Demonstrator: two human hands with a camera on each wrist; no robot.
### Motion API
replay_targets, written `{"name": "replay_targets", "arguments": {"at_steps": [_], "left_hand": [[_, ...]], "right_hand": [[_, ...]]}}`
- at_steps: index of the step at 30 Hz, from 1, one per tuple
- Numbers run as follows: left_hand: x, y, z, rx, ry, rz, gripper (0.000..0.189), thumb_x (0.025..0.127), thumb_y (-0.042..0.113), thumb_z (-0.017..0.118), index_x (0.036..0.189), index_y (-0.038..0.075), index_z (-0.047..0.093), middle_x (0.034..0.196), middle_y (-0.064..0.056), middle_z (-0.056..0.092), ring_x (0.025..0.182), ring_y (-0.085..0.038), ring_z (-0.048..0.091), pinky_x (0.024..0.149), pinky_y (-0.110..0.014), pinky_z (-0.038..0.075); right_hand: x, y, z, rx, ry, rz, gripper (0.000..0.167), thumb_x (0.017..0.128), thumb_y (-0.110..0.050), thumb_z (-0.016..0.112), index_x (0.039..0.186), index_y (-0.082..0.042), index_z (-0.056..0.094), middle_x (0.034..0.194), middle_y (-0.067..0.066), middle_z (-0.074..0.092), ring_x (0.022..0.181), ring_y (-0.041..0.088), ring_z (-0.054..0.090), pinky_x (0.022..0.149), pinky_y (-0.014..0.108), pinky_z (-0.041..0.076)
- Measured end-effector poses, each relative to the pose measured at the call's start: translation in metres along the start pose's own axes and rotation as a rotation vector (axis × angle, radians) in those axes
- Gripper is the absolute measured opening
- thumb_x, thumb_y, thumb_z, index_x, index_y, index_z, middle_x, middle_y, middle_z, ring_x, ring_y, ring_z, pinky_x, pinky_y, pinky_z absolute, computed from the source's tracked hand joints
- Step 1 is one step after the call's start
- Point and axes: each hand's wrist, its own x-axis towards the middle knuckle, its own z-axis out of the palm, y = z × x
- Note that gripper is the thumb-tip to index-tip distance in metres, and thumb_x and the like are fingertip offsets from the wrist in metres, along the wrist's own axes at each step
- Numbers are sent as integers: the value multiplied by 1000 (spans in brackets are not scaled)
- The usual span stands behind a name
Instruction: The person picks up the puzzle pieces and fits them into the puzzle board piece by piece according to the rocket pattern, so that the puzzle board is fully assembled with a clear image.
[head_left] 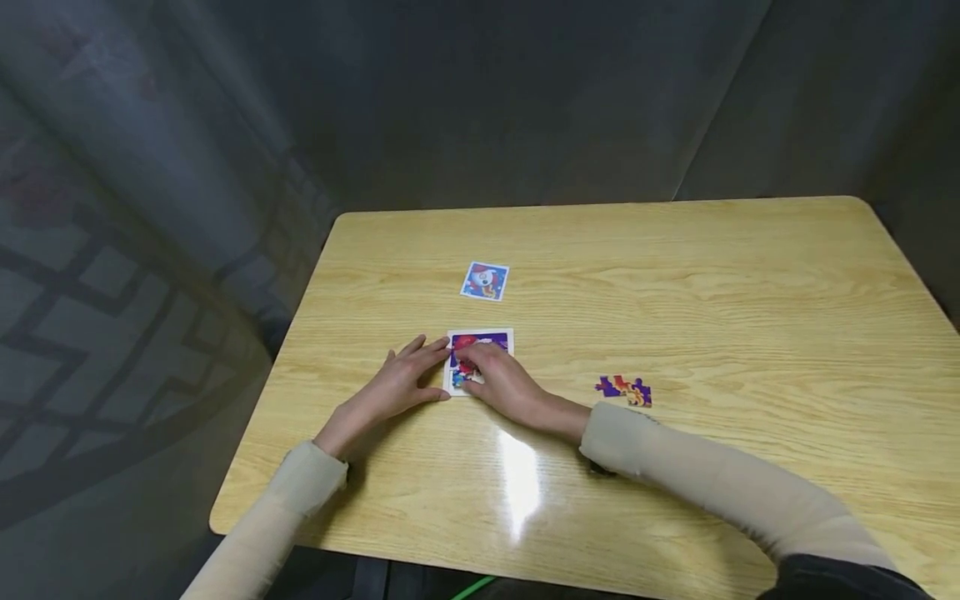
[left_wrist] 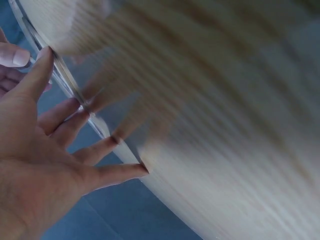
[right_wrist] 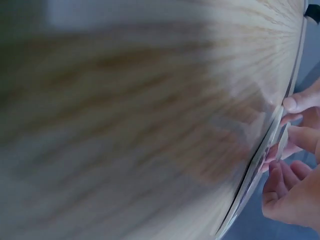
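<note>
A small jigsaw puzzle board with a white border and a purple, red and blue picture lies flat on the table. My left hand spreads its fingers along the board's left edge, thumb near the lower left corner. In the left wrist view, fingertips of this hand rest on the tabletop. Over the board, my right hand pinches a puzzle piece, seen edge-on in the right wrist view between thumb and fingers. This hand covers much of the picture's lower part.
Several loose puzzle pieces, purple, red and yellow, lie together right of the board, near the right forearm. A small square picture card with a blue ground lies beyond the board. The wooden table backs onto grey curtains.
</note>
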Motion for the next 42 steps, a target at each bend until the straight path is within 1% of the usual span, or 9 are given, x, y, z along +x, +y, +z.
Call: {"name": "replay_targets", "arguments": {"at_steps": [3,8,13,20,28,31,37,42], "left_hand": [[-1,0,0,-4,1,1,67,85,37,73,141,8,50,153,-6,36,140,-43,25,94,-79,22],[-3,0,0,-6,6,10,67,85,37,73,141,8,50,153,-6,37,140,-43,26,94,-79,22],[-2,0,-1,-4,7,12,67,85,37,73,141,8,50,152,-6,37,140,-43,26,94,-79,23],[-2,0,-2,-9,0,-1,66,85,37,73,141,9,50,153,-6,37,140,-42,25,94,-79,22],[-2,1,-2,-15,-6,-3,67,85,37,73,141,8,50,153,-6,36,141,-42,24,94,-79,21],[-1,1,-2,-14,-7,-3,67,85,37,72,141,8,50,153,-6,36,141,-41,24,95,-79,21],[-1,1,-3,-11,-4,2,68,85,38,72,141,8,49,153,-6,35,141,-42,24,95,-79,22],[-1,1,-3,-21,-1,11,68,85,38,72,141,7,50,153,-6,35,140,-42,25,94,-79,22]], "right_hand": [[0,-2,3,-33,-17,-9,43,82,-10,75,122,-1,61,121,13,63,114,28,57,101,39,42],[1,-4,5,-65,-46,2,45,84,-13,74,126,-3,59,127,13,61,118,27,55,104,38,40],[2,-4,7,-79,-46,-3,46,84,-13,74,126,-3,59,128,12,60,116,26,55,103,37,41],[3,-3,8,-102,-38,-27,47,84,-14,75,127,-4,58,127,11,61,112,24,55,100,36,43],[3,-4,7,-125,-48,-44,47,85,-14,74,128,-4,59,127,10,61,112,23,56,100,35,43],[3,-4,6,-142,-47,-64,44,85,-14,74,126,-4,61,125,9,63,110,22,57,99,35,43],[3,-2,6,-172,-35,-137,35,85,-13,74,117,-3,65,118,10,66,109,24,57,100,36,42],[3,-1,7,-155,-36,-120,36,86,-16,72,119,-3,64,119,9,65,107,23,57,99,36,42]]}}
